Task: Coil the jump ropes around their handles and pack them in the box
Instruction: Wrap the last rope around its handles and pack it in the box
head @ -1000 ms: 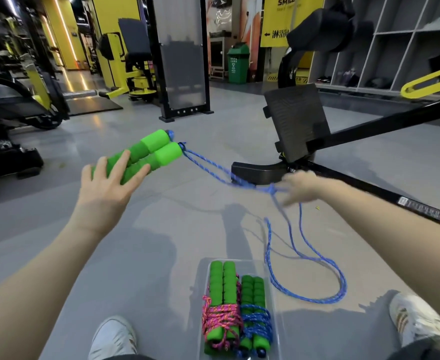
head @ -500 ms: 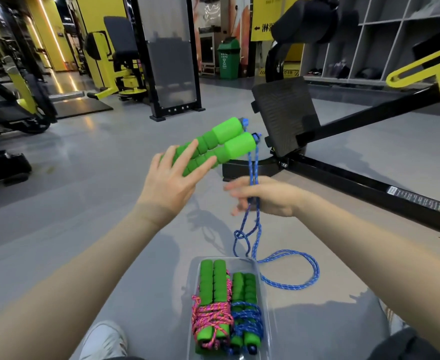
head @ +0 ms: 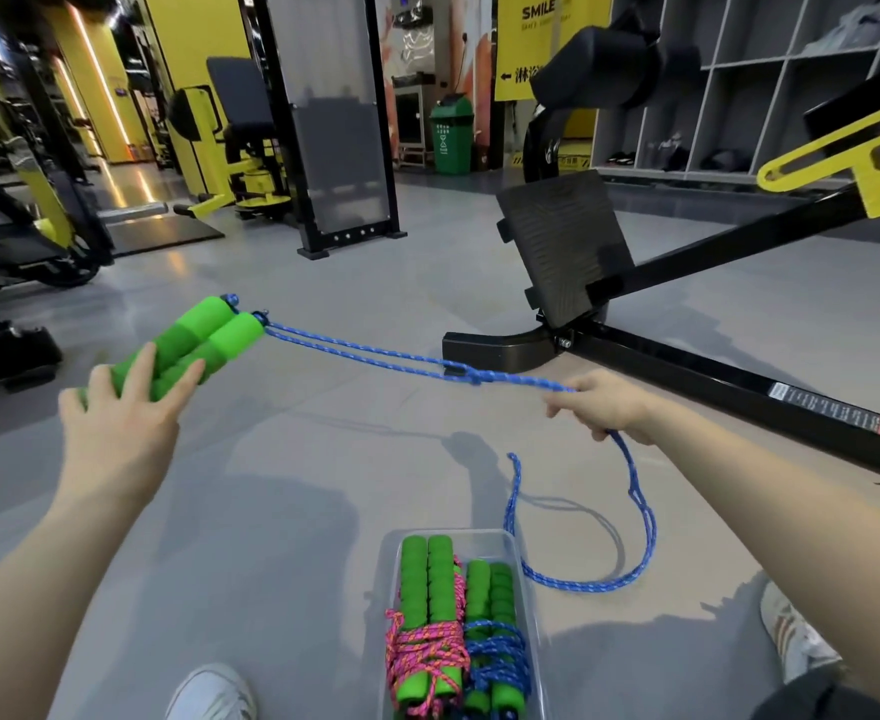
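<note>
My left hand (head: 126, 407) grips two green foam handles (head: 204, 340) held side by side, pointing up and to the right. A doubled blue rope (head: 375, 353) runs taut from the handle tips to my right hand (head: 604, 407), which is closed around it. Below that hand the rope hangs down and loops on the floor (head: 609, 579). A clear plastic box (head: 391, 563) sits on the floor between my feet. Inside it lie two coiled jump ropes with green handles, one wrapped in pink rope (head: 422, 652), the other in blue rope (head: 497, 657).
A black exercise machine with a footplate (head: 562, 246) and a long floor rail (head: 739, 392) stands just beyond my right hand. My white shoes (head: 214, 693) flank the box. More gym machines stand far left; grey floor lies around the box.
My hands have moved apart: the left swung the handles out to the left, the right pulled the blue rope to the right, drawing it taut. Less rope lies on the floor.
</note>
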`<state>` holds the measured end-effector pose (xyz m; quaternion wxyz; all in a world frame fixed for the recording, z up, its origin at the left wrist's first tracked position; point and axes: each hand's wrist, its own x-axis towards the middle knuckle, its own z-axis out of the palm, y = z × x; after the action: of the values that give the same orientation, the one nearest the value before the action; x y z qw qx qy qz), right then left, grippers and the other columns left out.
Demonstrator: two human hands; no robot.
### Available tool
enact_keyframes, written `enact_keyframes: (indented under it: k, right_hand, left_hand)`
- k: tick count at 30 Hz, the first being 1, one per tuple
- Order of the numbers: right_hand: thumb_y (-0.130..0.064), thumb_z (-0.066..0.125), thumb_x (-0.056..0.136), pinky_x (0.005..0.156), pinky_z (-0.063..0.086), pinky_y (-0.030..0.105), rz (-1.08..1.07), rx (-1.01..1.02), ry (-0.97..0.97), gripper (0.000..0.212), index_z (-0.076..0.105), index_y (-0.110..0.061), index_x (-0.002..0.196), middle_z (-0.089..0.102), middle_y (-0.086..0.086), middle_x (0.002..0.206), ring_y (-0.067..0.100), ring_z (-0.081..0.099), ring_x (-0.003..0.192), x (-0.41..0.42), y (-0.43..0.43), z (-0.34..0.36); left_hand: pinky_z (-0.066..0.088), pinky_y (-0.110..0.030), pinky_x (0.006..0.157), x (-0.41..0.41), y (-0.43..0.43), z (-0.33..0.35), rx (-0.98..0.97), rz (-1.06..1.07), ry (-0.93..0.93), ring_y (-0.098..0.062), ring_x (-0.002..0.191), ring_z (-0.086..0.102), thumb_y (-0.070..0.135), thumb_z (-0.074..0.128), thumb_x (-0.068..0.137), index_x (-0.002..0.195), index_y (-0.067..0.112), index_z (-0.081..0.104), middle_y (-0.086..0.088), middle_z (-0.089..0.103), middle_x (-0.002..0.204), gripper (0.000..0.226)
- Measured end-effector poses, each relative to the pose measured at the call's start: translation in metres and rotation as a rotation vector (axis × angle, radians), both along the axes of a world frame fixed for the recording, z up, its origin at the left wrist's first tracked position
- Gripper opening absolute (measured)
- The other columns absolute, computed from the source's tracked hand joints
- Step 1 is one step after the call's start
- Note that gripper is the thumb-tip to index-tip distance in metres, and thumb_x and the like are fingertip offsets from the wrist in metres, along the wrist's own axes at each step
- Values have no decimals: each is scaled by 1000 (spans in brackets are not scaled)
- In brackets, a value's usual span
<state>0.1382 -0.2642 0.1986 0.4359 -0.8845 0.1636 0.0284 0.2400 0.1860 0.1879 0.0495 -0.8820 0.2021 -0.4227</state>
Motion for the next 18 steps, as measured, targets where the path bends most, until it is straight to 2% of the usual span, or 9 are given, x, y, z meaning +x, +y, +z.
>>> enact_keyframes:
  k: [3, 6, 8, 9, 11, 13, 14, 16, 18]
  right_hand:
    - [-26, 58, 89, 47, 25, 27, -226, -156, -357, 30, 58, -8, 65, 33, 1, 53, 16, 31, 50, 1, -2, 15]
    - [-34, 57, 89, 48, 26, 30, -489, -227, -720, 35, 48, -10, 65, 38, -1, 55, 12, 33, 51, -3, 0, 46]
    - [-39, 48, 94, 50, 27, 32, -641, -153, -855, 38, 42, -14, 65, 41, -2, 59, 11, 35, 53, -2, -1, 63]
    - [-40, 44, 96, 54, 31, 32, -653, -104, -845, 39, 45, -13, 67, 47, 0, 64, 14, 40, 57, 1, -3, 64]
    - [-39, 41, 97, 67, 43, 33, -500, -147, -624, 39, 58, -7, 84, 61, 10, 84, 28, 56, 77, 7, -3, 51]
    - [-35, 51, 94, 77, 44, 34, -197, -414, -181, 35, 58, -5, 110, 62, 16, 111, 32, 58, 99, 11, -2, 24]
    - [-31, 58, 90, 85, 44, 34, -32, -550, 79, 43, 50, -7, 125, 57, 16, 125, 31, 54, 109, 9, 1, 12]
    - [-29, 69, 82, 97, 40, 32, 205, -699, 498, 80, 22, -10, 145, 39, 12, 146, 28, 44, 128, 1, 14, -4]
    - [-29, 71, 80, 105, 32, 30, 346, -633, 567, 100, 1, -12, 150, 22, 8, 155, 24, 30, 138, -5, 27, -8]
  left_hand:
    - [30, -47, 66, -2, 10, -5, 54, -8, -6, -46, 85, 46, -3, 47, 65, 119, 11, 57, -37, 47, 124, 57]
    - [33, -52, 69, -1, 8, -10, -28, 44, 27, -47, 86, 46, -5, 48, 65, 117, 11, 62, -36, 48, 123, 56]
    - [34, -58, 73, -3, 9, -7, -166, 116, 45, -51, 89, 45, -6, 52, 68, 117, 12, 64, -36, 46, 125, 53]
    - [34, -59, 74, -4, 8, -5, -230, 144, 44, -52, 90, 45, -3, 50, 69, 118, 12, 64, -36, 46, 127, 53]
    - [37, -59, 74, -7, 1, 0, -293, 141, 17, -52, 90, 47, 5, 46, 67, 119, 12, 63, -35, 47, 127, 55]
    - [39, -57, 71, -6, -14, 5, -270, 74, -22, -51, 89, 50, 7, 46, 68, 121, 13, 61, -34, 49, 126, 55]
    - [40, -55, 70, -5, -23, 8, -228, 24, -44, -49, 88, 51, 7, 47, 69, 122, 13, 58, -34, 51, 125, 55]
    - [40, -48, 67, -1, -42, 12, -107, -86, -82, -45, 86, 53, 9, 43, 72, 124, 19, 52, -31, 53, 125, 54]
    - [39, -43, 66, -1, -61, 12, 5, -184, -109, -42, 85, 55, 12, 40, 75, 126, 23, 49, -28, 54, 126, 53]
